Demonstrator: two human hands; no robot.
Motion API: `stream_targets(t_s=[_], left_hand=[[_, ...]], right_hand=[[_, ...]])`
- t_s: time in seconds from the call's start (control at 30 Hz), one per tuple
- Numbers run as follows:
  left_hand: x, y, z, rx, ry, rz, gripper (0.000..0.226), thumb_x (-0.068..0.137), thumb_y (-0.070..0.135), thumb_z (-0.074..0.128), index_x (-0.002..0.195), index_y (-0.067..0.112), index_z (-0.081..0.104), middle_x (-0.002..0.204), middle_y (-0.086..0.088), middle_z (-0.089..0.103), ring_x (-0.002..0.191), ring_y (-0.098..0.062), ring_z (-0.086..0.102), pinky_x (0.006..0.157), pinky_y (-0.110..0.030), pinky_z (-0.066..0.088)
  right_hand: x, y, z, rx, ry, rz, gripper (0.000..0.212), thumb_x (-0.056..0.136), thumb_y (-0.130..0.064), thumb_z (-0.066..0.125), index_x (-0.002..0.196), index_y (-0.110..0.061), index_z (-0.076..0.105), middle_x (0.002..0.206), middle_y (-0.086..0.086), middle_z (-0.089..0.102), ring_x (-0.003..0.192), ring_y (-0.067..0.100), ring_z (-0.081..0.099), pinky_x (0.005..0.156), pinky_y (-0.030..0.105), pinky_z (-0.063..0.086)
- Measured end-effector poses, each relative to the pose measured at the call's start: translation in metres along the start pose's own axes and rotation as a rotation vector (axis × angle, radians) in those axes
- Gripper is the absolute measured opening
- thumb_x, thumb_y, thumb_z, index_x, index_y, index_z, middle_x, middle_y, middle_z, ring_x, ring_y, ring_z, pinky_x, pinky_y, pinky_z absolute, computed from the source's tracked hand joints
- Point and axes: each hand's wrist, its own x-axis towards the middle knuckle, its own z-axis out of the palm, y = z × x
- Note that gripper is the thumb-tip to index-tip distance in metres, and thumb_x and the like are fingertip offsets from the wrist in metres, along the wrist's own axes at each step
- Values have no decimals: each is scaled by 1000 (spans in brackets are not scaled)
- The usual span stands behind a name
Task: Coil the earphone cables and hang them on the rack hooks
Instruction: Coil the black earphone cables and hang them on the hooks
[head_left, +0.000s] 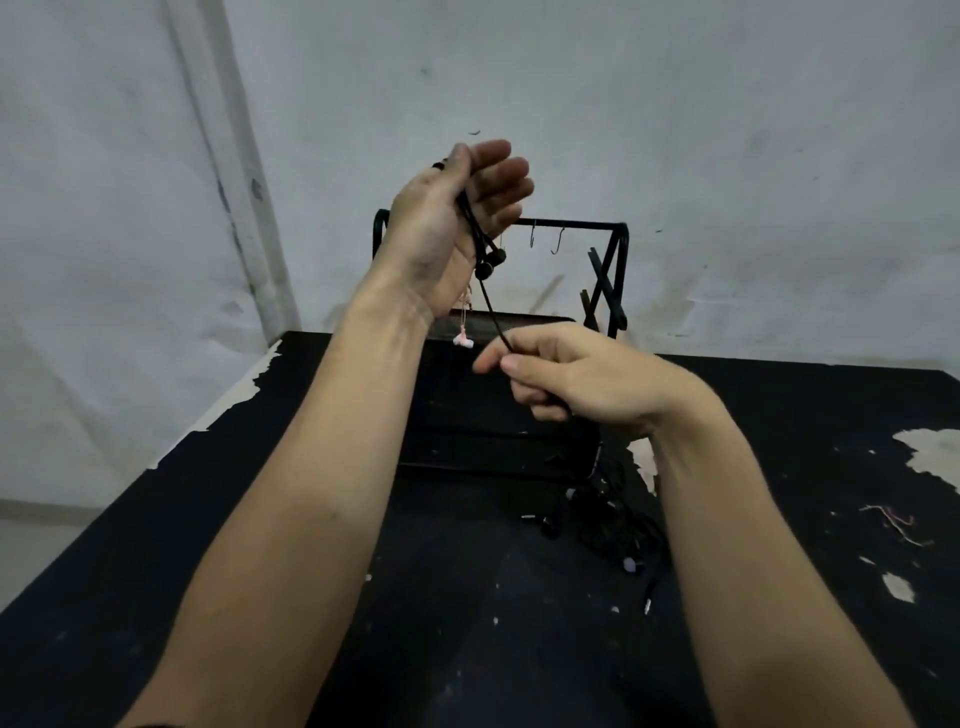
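Raised left hand (457, 218) serves as a spool, thumb clamping the black earphone cable (491, 306) against its straight fingers; right hand (566, 379) pinches the strand taut for winding (rack hooks (545, 240) wait behind, at the table's (805, 519) far edge)

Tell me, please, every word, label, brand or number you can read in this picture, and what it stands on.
None: no readable text shows anywhere.
The black earphone cable, held by the left hand and right hand, bears no visible marking.
The rack, the table and the wall are unlabelled.
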Motion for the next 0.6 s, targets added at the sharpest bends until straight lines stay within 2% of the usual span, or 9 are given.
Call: stream_targets(t_s=[0.13,0.2,0.27,0.33,0.4,0.43,0.47,0.53,0.6], left_hand=[[-3,-19,-3,364,-36,29,38,109,23,30,99,10,65,83,-2,74,87,-18,70,75,-25,53],[-14,-26,-3,543,-158,-20,38,108,22,32,97,10,65,80,-1,72,81,-12,69,74,-23,52],[-30,-29,-4,651,-302,-119,37,108,23,35,92,8,64,68,4,68,67,-6,65,65,-15,48],[-44,-29,-5,651,-402,-212,39,107,25,37,78,10,58,57,4,63,56,-9,59,54,-14,44],[-51,-30,-9,521,-485,-262,39,106,27,35,75,10,52,54,-3,55,54,-18,55,53,-19,44],[-52,-30,-12,476,-495,-270,39,106,29,34,77,10,53,54,-4,51,53,-20,52,52,-20,43],[-53,-31,-15,452,-485,-276,39,106,30,33,79,8,53,53,-2,47,51,-19,49,51,-21,41],[-52,-32,-23,427,-475,-295,40,103,34,34,83,6,54,52,1,43,47,-15,44,50,-20,36],[-51,-31,-31,441,-541,-335,39,101,38,38,85,6,56,56,3,39,48,-12,37,49,-19,29]], right_hand=[[-24,-17,-6,-145,-57,42,22,107,-15,41,114,-8,62,60,-2,41,51,15,42,53,23,39],[-33,-26,-12,-226,17,16,24,106,-18,44,108,-10,66,60,-2,45,53,15,46,56,28,41],[-39,-32,-18,-290,129,-43,24,105,-19,47,103,-13,71,62,-3,53,55,13,49,58,31,42],[-39,-36,-22,-338,220,-123,24,105,-15,48,103,-10,71,74,-1,70,55,2,53,61,20,43],[-36,-39,-22,-305,267,-162,25,105,-6,45,103,0,69,80,4,75,51,-7,56,56,6,41],[-34,-38,-23,-296,296,-180,24,104,-4,45,102,1,69,78,-3,75,52,-9,57,57,4,41],[-32,-36,-24,-307,324,-199,24,104,-4,46,101,-1,70,75,-10,73,58,-9,60,60,4,42],[-28,-30,-27,-354,318,-210,23,103,-10,50,96,-10,72,82,-10,74,74,-4,65,73,10,45],[-26,-25,-31,-367,260,-178,21,102,-18,53,92,-20,71,89,-5,75,85,15,70,82,29,51]])
